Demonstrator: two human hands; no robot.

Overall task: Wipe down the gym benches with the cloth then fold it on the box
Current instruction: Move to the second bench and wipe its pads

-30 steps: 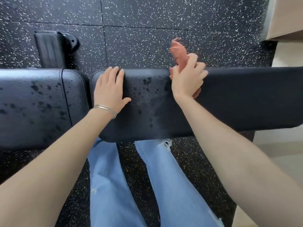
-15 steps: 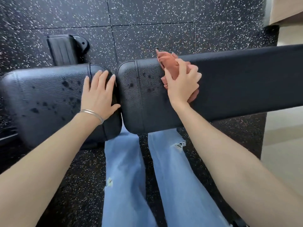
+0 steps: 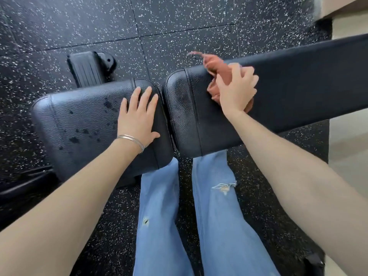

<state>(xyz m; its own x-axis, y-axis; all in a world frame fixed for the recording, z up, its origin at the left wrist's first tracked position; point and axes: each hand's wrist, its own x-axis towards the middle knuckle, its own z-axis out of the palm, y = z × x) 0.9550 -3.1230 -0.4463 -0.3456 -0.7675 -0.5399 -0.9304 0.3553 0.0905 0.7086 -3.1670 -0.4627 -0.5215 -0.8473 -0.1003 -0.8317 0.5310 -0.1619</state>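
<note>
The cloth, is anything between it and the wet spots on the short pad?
Yes. The left hand lies flat on the short pad, directly between the cloth in the right hand and the wet spots. The gap between the pads also lies across that path.

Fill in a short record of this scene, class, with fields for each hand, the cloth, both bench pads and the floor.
left hand: open, flat on the short pad
right hand: grips the cloth against the long pad
cloth: reddish-brown, bunched
short pad: black, dark wet spots
long pad: black, narrow gap from short pad
floor: black speckled tiles
</note>
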